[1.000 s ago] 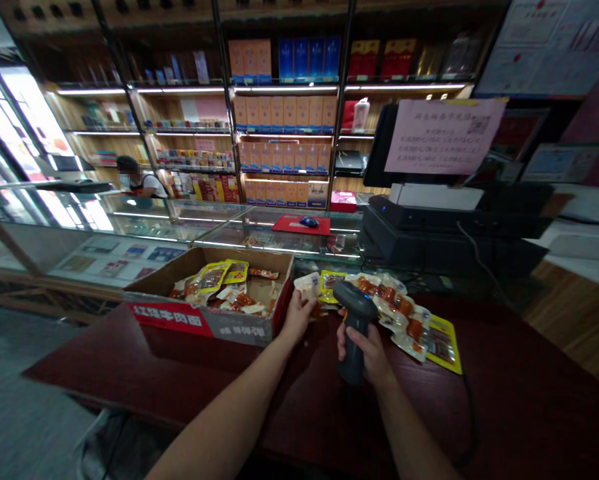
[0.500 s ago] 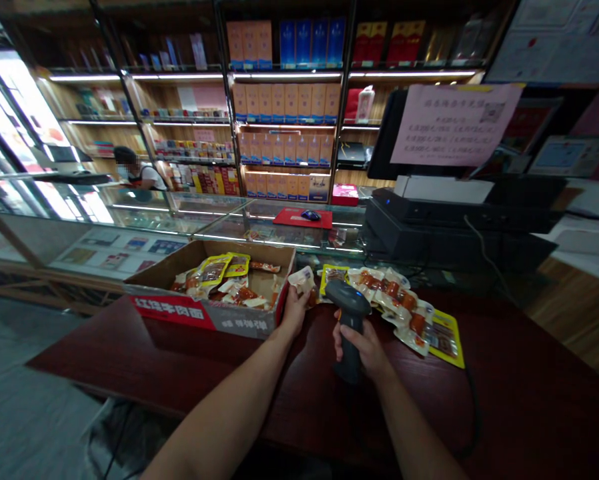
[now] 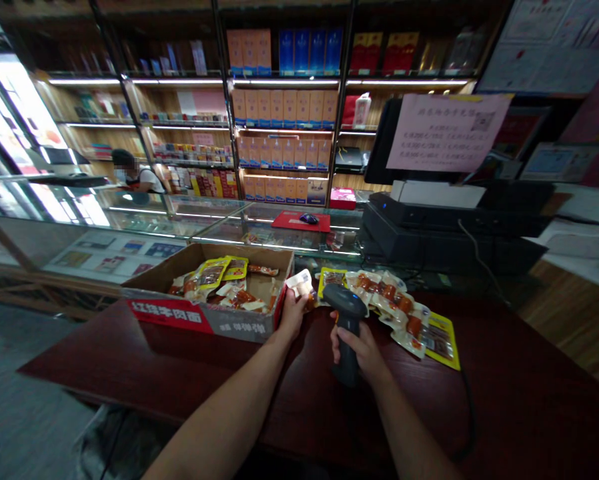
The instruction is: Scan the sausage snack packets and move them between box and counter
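Note:
My right hand (image 3: 355, 343) is wrapped round the handle of a dark grey barcode scanner (image 3: 346, 303), its head pointing forward and left. Just left of it, my left hand (image 3: 293, 315) grips a clear-and-white vacuum-packed snack (image 3: 301, 285) beside the right wall of an open cardboard box (image 3: 199, 319). Inside that box lie several similar packs and yellow packets (image 3: 213, 272). Behind and to the right of the scanner, a row of packs with reddish-brown contents (image 3: 389, 293) rests on the table, along with a yellow-edged packet (image 3: 442, 340).
The dark red table (image 3: 189, 380) borders a glass display counter (image 3: 219, 223). A monitor with a pink notice (image 3: 444, 133) stands above a black cash drawer (image 3: 444, 233) at right. A mouse (image 3: 308, 219) sits on a red pad. A masked person (image 3: 134, 175) is behind the counter at left.
The snack pack in my left hand now looks brighter, with light falling on its white label. Both hands keep their grips and have hardly moved; the view has shifted slightly.

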`<state>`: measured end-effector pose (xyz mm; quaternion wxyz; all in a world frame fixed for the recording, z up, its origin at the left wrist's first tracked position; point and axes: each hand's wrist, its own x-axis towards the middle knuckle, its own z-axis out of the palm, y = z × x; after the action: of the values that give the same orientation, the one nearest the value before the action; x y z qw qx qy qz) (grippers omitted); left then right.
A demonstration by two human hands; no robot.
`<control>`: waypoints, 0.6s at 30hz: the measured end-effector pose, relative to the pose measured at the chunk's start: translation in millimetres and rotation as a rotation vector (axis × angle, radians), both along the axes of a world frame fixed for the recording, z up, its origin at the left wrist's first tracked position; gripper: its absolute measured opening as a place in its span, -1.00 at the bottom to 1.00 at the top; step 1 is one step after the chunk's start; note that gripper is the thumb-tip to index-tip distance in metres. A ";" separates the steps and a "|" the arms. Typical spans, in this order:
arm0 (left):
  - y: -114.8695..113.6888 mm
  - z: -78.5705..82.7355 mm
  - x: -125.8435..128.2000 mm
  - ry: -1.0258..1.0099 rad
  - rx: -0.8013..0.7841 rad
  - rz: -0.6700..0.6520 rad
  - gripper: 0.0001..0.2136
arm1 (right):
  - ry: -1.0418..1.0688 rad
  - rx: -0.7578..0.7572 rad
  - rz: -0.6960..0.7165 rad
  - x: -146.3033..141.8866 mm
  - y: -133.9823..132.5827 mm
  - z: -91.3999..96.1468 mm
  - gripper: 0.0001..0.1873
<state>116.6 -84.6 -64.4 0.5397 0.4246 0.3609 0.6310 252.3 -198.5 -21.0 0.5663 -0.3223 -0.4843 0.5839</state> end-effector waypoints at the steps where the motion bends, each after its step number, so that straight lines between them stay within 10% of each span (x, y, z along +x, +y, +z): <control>1: 0.7 -1.8 -0.3 -0.010 0.012 -0.004 -0.56 | 0.006 -0.001 -0.003 -0.1 0.6 -1.0 -0.58; 10: -4.1 7.3 10.3 0.007 -0.013 -0.080 -0.55 | -0.010 -0.032 -0.148 15.6 -4.2 17.6 -0.59; 18: -14.5 41.0 76.3 0.149 0.016 -0.210 -0.53 | -0.001 -0.003 -0.286 64.2 -33.8 43.3 -0.67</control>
<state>192.9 -99.0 -23.4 0.5711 0.5101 0.3486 0.5404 316.5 -232.2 22.3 0.6429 -0.3893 -0.4329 0.4977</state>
